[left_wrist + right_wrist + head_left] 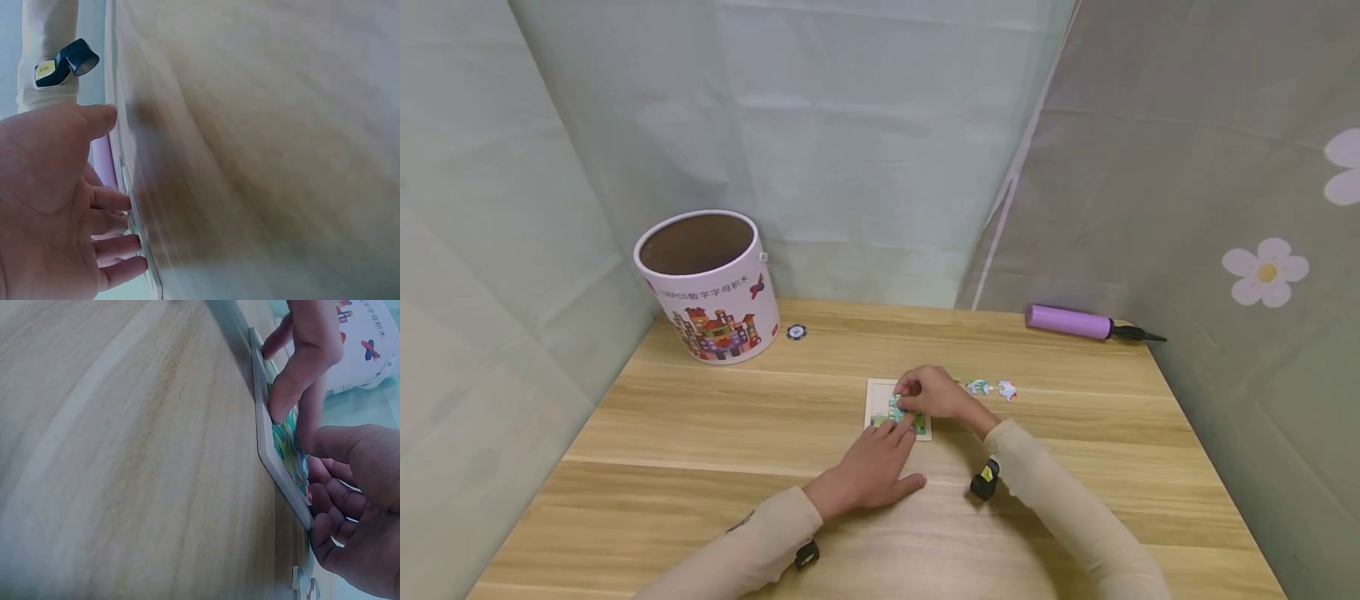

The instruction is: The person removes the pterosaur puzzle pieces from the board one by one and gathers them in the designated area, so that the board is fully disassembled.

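A small jigsaw puzzle board (878, 392) with a pale frame lies flat on the table, partly filled with green and teal pieces. My left hand (876, 467) rests its outstretched fingertips on the board's near side, thumb spread out over the wood. From the right, my right hand (936, 393) reaches over the board, thumb and index finger pinching at a teal puzzle piece (895, 408). In the right wrist view, the fingers of both hands meet over the picture (284, 444), hiding part of it. Two loose pieces, one green and white (978, 387) and one white and red (1007, 390), lie right of the board.
A white bucket (722, 308) with printed toy blocks stands at the back left, beside a dark poker chip (797, 332). A purple hand pump (1069, 322) with a black nozzle lies at the back right. Curtains hang behind the wooden table (700, 433).
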Demonstrator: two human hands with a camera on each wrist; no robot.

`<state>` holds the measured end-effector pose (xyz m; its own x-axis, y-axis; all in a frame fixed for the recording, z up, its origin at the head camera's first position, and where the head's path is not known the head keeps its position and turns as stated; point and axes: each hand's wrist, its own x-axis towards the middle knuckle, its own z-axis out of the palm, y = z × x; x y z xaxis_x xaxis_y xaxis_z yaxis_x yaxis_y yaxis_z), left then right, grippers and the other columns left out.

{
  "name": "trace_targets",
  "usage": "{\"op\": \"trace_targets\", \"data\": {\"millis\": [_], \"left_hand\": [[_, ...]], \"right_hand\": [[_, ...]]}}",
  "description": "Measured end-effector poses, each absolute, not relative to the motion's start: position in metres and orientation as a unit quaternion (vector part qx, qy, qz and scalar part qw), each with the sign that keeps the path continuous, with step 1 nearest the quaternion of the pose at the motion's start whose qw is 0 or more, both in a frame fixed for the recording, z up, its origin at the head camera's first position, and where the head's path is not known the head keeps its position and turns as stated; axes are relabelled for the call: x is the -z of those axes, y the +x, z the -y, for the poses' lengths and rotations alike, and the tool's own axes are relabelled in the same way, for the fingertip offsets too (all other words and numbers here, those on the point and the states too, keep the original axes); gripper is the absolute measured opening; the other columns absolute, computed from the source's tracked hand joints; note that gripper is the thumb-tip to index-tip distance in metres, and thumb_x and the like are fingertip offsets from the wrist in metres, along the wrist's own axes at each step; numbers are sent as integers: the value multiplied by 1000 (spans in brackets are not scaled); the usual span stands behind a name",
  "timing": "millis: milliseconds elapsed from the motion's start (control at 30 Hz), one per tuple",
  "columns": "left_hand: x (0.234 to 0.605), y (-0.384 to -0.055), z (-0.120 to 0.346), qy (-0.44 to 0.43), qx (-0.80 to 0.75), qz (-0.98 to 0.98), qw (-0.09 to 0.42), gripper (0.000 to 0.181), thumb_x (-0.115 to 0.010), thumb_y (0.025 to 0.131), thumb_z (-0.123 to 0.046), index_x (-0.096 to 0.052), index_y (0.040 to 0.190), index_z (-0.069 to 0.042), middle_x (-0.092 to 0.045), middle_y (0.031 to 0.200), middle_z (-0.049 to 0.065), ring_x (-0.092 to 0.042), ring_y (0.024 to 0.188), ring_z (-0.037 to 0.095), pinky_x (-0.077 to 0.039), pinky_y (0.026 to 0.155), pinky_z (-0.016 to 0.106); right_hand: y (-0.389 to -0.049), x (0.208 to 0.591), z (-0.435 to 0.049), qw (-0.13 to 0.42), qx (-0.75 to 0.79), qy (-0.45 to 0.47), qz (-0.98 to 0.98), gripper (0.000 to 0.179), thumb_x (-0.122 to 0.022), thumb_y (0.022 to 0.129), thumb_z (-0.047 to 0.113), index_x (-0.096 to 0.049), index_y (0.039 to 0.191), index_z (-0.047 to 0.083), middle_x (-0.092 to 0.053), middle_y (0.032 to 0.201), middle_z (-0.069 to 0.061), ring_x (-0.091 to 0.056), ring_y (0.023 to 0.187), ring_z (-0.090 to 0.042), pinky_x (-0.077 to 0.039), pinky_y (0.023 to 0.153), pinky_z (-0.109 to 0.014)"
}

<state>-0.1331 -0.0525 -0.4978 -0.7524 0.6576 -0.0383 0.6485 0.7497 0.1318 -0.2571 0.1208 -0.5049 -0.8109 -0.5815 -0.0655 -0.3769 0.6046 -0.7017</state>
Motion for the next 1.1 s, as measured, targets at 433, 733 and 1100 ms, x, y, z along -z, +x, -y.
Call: {"op": "trace_targets", "data": {"millis": [433, 733, 1100], "left_hand": [[495, -136, 49, 325, -67, -941, 66, 70, -51, 100, -58, -47, 142, -1, -39, 161, 16, -43, 140, 31, -40, 112, 53], [497, -137, 47, 326, -32, -943, 54, 67, -54, 98, -61, -50, 135, -6, -42, 160, 13, -45, 135, 28, -41, 103, 46], [494, -137, 45, 325, -18, -944, 55, 70, -54, 97, -62, -48, 138, -6, -41, 160, 13, -44, 136, 29, -40, 105, 46]], "right_hand": [[-253, 502, -122, 138, 352, -272, -885, 6, -75, 93, 14, -71, 96, 15, -67, 87, 4, -60, 82, -11, -51, 75, -28], [-254, 504, -121, 138, 370, -269, -879, 6, -75, 93, 13, -71, 97, 15, -66, 88, 4, -60, 82, -12, -51, 75, -30], [-256, 506, -123, 142, 387, -261, -873, 8, -77, 91, 13, -71, 96, 16, -68, 88, 4, -64, 84, -12, -53, 76, -29]]}}
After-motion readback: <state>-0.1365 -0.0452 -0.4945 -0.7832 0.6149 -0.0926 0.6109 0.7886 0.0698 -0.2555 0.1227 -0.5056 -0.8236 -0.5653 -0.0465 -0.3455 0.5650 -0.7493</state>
